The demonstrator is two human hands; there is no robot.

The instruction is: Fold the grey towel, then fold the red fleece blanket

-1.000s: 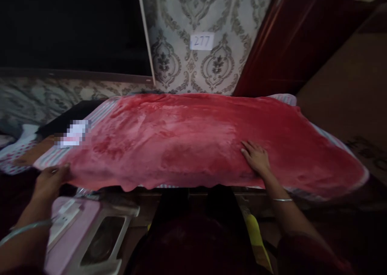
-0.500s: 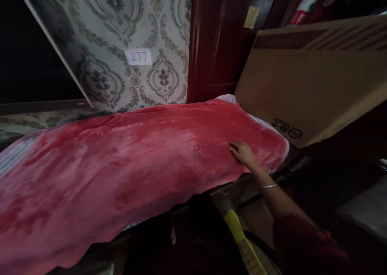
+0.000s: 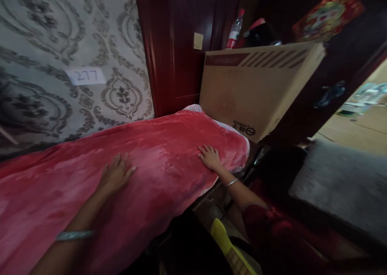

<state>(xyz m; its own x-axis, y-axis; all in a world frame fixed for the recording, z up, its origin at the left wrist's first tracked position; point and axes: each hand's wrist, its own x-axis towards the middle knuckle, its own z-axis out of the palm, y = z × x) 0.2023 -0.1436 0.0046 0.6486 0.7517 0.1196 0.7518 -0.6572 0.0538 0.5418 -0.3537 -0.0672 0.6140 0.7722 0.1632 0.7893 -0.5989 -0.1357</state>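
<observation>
A plush red blanket [image 3: 169, 162] lies spread over a long low surface along the wall. My left hand [image 3: 116, 174] is on or just over its middle part, fingers apart, with nothing in it. Toward the blanket's right end, my right hand [image 3: 210, 157] lies flat on the fabric, fingers spread. Pale striped cloth [image 3: 193, 107] peeks out from under the blanket at the far corner and along the right edge.
A large cardboard box [image 3: 248, 85] stands past the blanket's right end, with a plastic bottle [image 3: 235, 31] behind its top edge. A grey padded seat [image 3: 341, 182] is at right. Below the blanket's front edge is a yellow object [image 3: 222, 234].
My left hand has come into view over the blanket. The view has swung right, showing more of the box and the grey seat. My right hand stays on the blanket.
</observation>
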